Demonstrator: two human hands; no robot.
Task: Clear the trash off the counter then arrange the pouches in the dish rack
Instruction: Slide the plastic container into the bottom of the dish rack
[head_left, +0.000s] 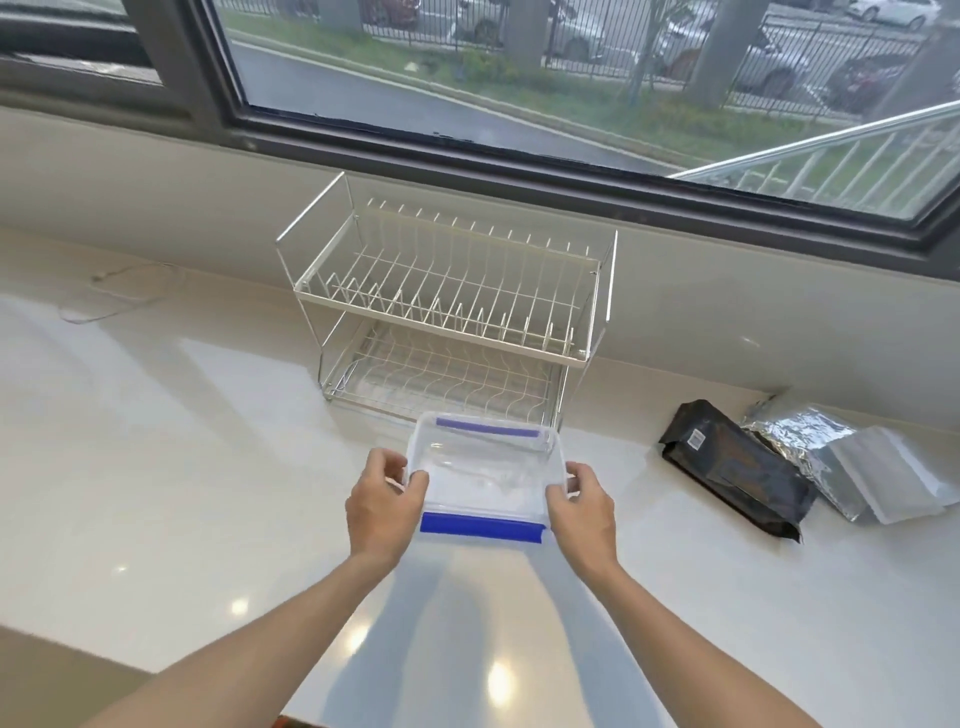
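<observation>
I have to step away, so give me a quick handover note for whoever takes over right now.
Left hand and right hand each grip a side of the clear pouch with blue strips, held in front of the dish rack.
Black pouch and silver foil pouches lie on the counter to the right.
Done: no trash visible on the counter.
Left: the rack holds nothing yet; all pouches must go in.

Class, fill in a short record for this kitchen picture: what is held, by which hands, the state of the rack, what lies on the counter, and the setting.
held: clear pouch with blue strips
hands: left hand and right hand, one on each side edge
rack: two-tier wire dish rack, both tiers bare
counter: black pouch and silver foil pouches at right
setting: white counter below window
</observation>
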